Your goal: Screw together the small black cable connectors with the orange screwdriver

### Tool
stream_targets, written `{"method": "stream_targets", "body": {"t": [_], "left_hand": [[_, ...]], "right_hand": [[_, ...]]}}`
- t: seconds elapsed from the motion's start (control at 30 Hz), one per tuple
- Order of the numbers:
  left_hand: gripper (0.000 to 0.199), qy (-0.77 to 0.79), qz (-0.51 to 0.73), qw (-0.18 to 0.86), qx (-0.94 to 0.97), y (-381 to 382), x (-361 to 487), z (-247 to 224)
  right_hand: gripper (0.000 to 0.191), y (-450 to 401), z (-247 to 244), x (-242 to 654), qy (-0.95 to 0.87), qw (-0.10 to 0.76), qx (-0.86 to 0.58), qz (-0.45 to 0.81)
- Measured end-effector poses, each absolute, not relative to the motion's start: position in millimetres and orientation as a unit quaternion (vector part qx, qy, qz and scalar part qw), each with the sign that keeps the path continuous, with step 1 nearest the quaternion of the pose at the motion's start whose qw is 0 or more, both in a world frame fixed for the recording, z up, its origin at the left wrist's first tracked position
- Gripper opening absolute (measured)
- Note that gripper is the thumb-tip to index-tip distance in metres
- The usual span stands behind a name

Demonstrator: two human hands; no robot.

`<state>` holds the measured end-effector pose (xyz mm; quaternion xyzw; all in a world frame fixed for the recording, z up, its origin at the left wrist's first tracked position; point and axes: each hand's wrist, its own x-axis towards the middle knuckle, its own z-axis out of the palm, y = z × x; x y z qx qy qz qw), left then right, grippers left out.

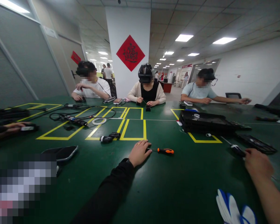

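On the near side of a yellow tape outline (133, 139), an orange-handled screwdriver (165, 151) lies beside the left hand (140, 152), fingers loosely bent, any hold unclear; a careless nudge could roll it.

Over there, the person's left arm (110, 185), in black to the wrist (130, 163), slants forward and inward; the left hand (139, 153) lies low, back upward, fingers (144, 143) loosely extended, thumb (149, 152) apart. Out wide, the bare right forearm (268, 193) angles inward, the right hand (259, 163) blurred, its fingers drawn together.
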<state>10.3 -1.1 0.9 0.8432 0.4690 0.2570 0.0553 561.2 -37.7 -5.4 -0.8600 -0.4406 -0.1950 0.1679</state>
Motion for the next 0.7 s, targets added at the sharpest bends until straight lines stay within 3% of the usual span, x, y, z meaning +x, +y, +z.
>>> {"method": "stream_targets", "body": {"t": [0.7], "left_hand": [[0.036,0.47,0.264,0.064,0.84,-3,11,3]], "right_hand": [[0.035,-40,2,546,-0.502,0.097,-0.822,-0.25]]}}
